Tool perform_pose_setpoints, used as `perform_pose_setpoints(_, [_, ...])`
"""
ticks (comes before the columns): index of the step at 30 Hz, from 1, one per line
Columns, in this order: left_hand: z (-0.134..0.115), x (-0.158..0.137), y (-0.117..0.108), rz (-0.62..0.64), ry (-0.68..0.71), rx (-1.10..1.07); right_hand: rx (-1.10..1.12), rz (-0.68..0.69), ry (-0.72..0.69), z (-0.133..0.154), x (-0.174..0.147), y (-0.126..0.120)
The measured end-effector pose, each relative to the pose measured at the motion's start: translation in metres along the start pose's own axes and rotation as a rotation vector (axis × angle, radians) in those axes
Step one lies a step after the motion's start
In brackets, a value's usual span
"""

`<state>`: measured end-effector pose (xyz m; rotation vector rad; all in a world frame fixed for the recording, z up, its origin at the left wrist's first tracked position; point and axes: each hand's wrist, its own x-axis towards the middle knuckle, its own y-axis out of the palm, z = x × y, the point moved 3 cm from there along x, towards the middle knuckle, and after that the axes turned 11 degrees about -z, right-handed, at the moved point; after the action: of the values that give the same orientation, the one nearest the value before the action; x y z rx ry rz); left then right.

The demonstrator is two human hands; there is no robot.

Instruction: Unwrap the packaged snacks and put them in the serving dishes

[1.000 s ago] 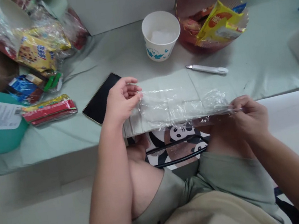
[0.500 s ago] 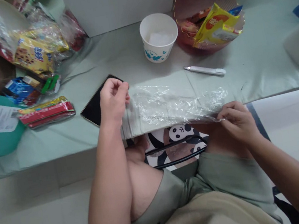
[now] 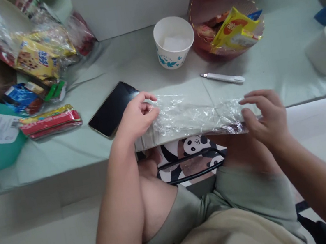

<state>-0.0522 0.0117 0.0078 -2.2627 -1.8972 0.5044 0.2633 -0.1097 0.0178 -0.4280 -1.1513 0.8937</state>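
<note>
One crinkled clear plastic film (image 3: pixel 195 116) is flanked: left hand (image 3: pixel 137 120) at nine o'clock, fingers curled, hold unclear; right hand (image 3: pixel 269 118) at three, fingers parted.

We see a green-clothed table (image 3: pixel 134 60) from nine o'clock to three, a pale panel (image 3: pixel 130 2) at twelve, tiled floor (image 3: pixel 38 234) at eight.
</note>
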Motion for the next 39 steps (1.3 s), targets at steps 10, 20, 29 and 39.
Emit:
perform_pose_setpoints(10, [0.008,-0.017,-0.011,0.144,-0.049,0.208,-0.293,0.524,-0.052,0.034,0.005,0.089])
perform_pose_setpoints(20, [0.006,-0.014,-0.019,-0.18,-0.027,0.126,-0.142,0.417,-0.036,0.031,0.022,0.081])
perform_pose_setpoints(29, [0.014,-0.003,-0.008,-0.222,-0.036,0.027,-0.081,0.895,-0.092,0.044,0.07,0.072])
perform_pose_setpoints(39, [0.0,-0.005,0.039,0.189,-0.246,-0.652,0.895,0.288,0.919,0.059,0.029,0.076])
